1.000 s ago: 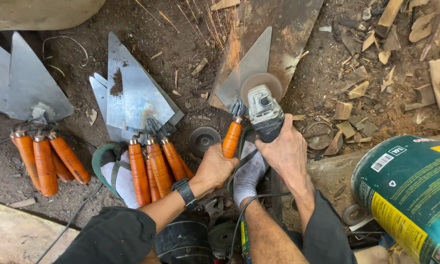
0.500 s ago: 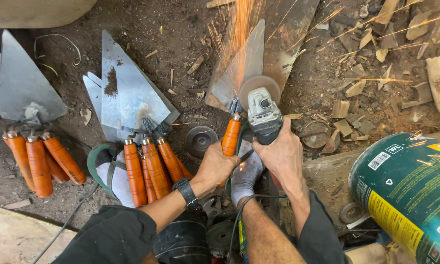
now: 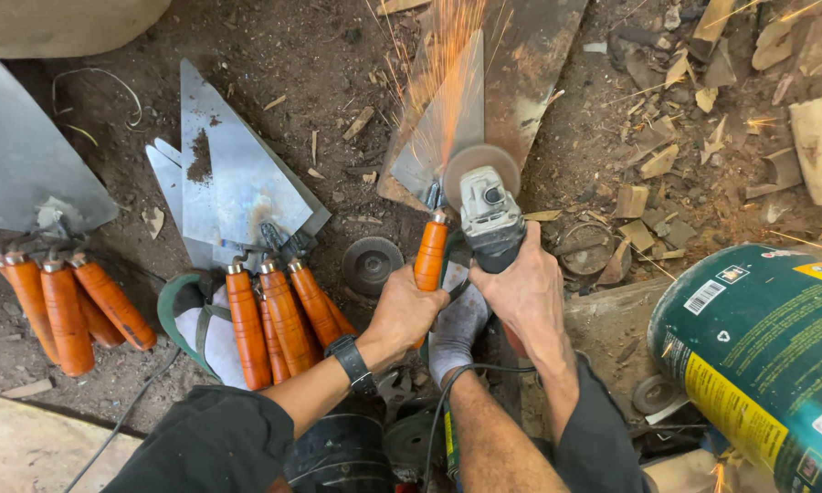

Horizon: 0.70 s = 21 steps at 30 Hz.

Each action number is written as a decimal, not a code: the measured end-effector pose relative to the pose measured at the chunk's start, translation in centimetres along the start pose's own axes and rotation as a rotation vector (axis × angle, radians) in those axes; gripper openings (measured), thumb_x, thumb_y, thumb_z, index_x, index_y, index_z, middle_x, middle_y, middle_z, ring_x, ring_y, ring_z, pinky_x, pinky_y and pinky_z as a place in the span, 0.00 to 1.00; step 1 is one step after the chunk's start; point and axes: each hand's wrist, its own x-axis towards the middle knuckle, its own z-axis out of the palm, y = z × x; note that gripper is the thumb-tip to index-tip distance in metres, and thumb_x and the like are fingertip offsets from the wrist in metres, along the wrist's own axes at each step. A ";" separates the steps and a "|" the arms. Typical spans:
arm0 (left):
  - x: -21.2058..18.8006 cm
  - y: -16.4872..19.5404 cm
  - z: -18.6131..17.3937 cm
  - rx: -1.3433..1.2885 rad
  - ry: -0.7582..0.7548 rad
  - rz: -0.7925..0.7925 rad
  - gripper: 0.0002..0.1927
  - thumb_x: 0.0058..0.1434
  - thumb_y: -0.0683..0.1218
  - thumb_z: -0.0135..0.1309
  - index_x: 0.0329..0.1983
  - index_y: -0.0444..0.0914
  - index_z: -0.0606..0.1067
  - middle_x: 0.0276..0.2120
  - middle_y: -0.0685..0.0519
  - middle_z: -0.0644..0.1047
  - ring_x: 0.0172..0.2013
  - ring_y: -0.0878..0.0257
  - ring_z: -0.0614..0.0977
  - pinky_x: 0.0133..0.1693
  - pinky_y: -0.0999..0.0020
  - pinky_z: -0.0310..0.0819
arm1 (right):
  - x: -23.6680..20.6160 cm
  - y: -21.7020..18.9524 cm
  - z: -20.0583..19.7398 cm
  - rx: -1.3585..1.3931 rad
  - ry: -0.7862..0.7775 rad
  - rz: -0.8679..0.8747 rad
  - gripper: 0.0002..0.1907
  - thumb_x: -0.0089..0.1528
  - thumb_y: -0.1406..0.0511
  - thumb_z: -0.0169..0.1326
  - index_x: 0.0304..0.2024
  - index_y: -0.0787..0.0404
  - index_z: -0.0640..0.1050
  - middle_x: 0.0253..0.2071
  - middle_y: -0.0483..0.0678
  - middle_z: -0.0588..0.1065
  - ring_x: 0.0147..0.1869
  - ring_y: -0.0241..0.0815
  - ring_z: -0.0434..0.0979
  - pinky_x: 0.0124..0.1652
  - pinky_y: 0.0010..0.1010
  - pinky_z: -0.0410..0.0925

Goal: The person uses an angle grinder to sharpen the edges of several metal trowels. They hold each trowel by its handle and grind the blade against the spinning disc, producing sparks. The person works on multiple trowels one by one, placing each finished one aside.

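Observation:
My left hand (image 3: 405,310) grips the orange wooden handle (image 3: 430,255) of a triangular steel trowel (image 3: 440,128) that lies blade-away on the dirt. My right hand (image 3: 519,290) holds an angle grinder (image 3: 489,217). Its disc (image 3: 480,164) touches the blade's right edge, and orange sparks (image 3: 434,55) fly up and away. A foot in a grey sock (image 3: 457,329) sits just under the two hands.
A stack of finished trowels with orange handles (image 3: 247,196) lies left of centre, another stack (image 3: 36,183) at far left. A green and yellow drum (image 3: 763,351) lies at right. Wood scraps (image 3: 703,119), a loose disc (image 3: 372,265) and a sandalled foot (image 3: 196,324) lie around.
A second ago there were no sparks. The grinder disc has come onto the blade edge and the spray of sparks has grown. Both hands keep their hold.

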 end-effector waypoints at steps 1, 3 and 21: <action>0.0 -0.1 0.1 -0.024 -0.007 -0.023 0.09 0.51 0.38 0.55 0.36 0.33 0.73 0.20 0.53 0.73 0.18 0.65 0.74 0.21 0.66 0.68 | 0.0 0.0 0.1 -0.012 0.018 0.004 0.34 0.49 0.57 0.67 0.50 0.65 0.68 0.34 0.68 0.78 0.42 0.71 0.80 0.43 0.55 0.71; 0.1 -0.1 0.1 0.008 0.012 -0.042 0.09 0.52 0.38 0.56 0.36 0.33 0.73 0.21 0.53 0.73 0.19 0.65 0.74 0.22 0.66 0.69 | -0.2 0.1 0.2 -0.017 -0.009 0.004 0.34 0.49 0.57 0.67 0.50 0.65 0.68 0.34 0.68 0.78 0.41 0.71 0.80 0.42 0.55 0.72; 0.3 -0.1 0.9 -0.048 -0.016 -0.050 0.09 0.52 0.36 0.57 0.36 0.34 0.73 0.22 0.55 0.73 0.19 0.67 0.73 0.21 0.67 0.69 | -0.4 1.2 0.0 0.026 -0.034 0.005 0.33 0.48 0.59 0.68 0.49 0.66 0.67 0.33 0.68 0.78 0.40 0.70 0.81 0.42 0.54 0.72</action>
